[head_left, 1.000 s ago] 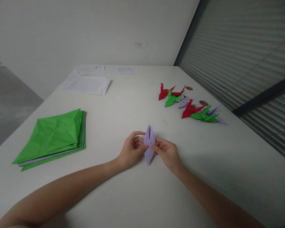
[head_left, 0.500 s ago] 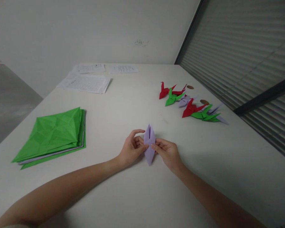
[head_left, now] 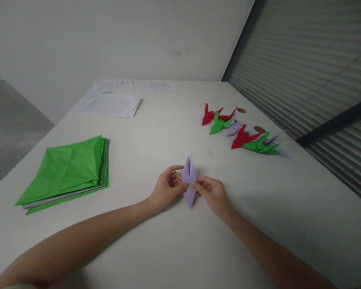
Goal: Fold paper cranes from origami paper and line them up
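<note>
Left hand (head_left: pixel 167 186) and right hand (head_left: pixel 213 196) mine, both pinching lilac folded paper (head_left: pixel 189 173) from opposite sides, thumbs near its middle, probably steadying layers. Paper sits between them over bench (head_left: pixel 159 136), split end away from me. Green-topped paper stack (head_left: pixel 72 164) left, folded cranes (head_left: pixel 242 137) grouped right, likely leaving working room. No container visible.

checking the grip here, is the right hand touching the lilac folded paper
Touching. The head view shows the right hand with its thumb tip on the visible face of the lilac folded paper.
</note>
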Demonstrator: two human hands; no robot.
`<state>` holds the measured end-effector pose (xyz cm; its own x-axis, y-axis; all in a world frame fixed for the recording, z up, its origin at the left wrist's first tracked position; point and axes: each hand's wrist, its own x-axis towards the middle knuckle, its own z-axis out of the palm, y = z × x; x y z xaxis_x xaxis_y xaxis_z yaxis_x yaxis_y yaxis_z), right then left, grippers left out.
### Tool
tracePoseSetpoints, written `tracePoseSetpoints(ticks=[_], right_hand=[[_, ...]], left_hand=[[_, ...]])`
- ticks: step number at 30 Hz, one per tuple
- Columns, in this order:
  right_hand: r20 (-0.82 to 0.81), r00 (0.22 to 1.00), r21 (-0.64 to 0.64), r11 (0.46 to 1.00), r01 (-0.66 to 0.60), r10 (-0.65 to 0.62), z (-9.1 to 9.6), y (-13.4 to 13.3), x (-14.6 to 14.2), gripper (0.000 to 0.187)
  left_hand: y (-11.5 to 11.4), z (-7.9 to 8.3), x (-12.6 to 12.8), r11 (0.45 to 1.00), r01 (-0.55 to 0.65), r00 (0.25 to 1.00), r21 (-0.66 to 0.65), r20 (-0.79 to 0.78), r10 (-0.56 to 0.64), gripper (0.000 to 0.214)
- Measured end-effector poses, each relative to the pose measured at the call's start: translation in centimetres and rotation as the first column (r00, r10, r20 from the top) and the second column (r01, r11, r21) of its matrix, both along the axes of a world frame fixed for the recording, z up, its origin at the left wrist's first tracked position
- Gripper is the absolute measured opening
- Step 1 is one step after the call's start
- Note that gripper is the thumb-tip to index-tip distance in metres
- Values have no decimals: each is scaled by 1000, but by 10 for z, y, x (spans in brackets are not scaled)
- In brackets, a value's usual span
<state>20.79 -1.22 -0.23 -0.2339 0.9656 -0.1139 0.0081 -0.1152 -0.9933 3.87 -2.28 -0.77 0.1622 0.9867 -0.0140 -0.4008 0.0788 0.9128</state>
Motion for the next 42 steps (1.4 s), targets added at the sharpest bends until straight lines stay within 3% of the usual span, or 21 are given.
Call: tracePoseSetpoints(ticks=[7,27,30,32,34,36,40,42], right_hand=[[-5,1000,29,1000,8,-8,1,-2,-1,35],[38,998,3,999,-52,52,1,-6,-2,46],[55,998,33,999,7,-9,1,-5,-2,46],[82,994,113,992,56,-66,2,-6,-2,44],[122,988,224,972,70,-99,4,-7,-2,39],[170,981,350,936,29,-93,6,-10,-1,30],[276,960,600,788,-134,-47,14,-16,0,8],[315,948,662,726,-186,-45,16,-17,1,10]], left_hand=[[2,-1,-1,998,48,999,-37,-6,-48,56],[-5,4,-1,994,56,988,94,-147,-41,60],[-8,3,0,965,-90,947,244,-281,159,58],[-13,6,0,891,-125,850,437,-415,323,42],[-18,9,0,859,-3,818,511,-492,296,26],[-22,13,-1,874,79,846,480,-496,196,23],[-22,15,1,937,63,921,343,-381,77,34],[-20,14,2,962,36,960,269,-278,42,35]])
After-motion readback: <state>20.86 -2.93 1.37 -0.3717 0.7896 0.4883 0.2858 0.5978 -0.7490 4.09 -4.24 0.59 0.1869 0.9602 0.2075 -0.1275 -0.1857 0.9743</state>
